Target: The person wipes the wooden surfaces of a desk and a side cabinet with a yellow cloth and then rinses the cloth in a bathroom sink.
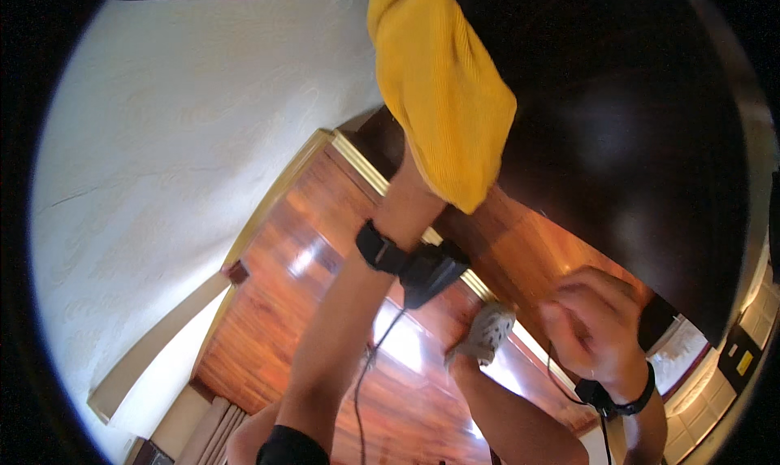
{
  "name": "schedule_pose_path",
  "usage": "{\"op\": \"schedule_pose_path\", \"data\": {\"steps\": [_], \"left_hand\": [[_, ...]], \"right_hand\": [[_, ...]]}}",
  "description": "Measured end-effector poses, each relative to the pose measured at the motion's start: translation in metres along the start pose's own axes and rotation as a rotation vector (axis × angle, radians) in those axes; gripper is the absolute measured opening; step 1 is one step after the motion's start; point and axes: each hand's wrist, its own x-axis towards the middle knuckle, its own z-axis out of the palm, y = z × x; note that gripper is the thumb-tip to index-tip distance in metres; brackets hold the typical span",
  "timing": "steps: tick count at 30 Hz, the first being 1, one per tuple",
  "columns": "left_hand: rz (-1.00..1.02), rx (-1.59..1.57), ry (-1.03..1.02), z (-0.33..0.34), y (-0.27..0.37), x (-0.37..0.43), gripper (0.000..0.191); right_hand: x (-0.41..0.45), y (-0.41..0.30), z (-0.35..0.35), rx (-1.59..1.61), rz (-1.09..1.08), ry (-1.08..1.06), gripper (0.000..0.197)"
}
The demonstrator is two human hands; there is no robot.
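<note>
My left hand [419, 182] reaches up the middle of the view, bearing a yellow ribbed cloth [448, 93]. The cloth hides its fingers and most of the hand. The cloth lies across the left edge of a dark, glossy wooden surface [615, 124], near the pale wall. Whether it touches the surface cannot be told. Lower right, my right hand [588, 328] is blurred, its fingers curled in with nothing visible in them, close to the lower edge of the dark surface. Both wrists wear black straps with small devices and cables.
A pale patterned wall [183, 99] fills the left. Below are a reddish, shiny wooden floor [268, 337] and gold-coloured trim [362, 163]. My foot in a light perforated shoe [490, 330] shows between my arms. Beige curtain folds [210, 431] hang lower left; a dark cable crosses the top left.
</note>
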Motion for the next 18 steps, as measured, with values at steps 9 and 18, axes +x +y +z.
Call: {"op": "schedule_pose_path", "data": {"steps": [9,18], "left_hand": [[0.242,0.089,-0.264,-0.004,-0.001,0.129,0.044],[0.049,0.104,-0.369,0.025,-0.053,0.089,0.042]], "right_hand": [[-0.030,0.088,0.112,0.258,-0.004,-0.391,0.021],[-0.104,0.098,0.112,0.776,0.473,-0.341,0.031]]}}
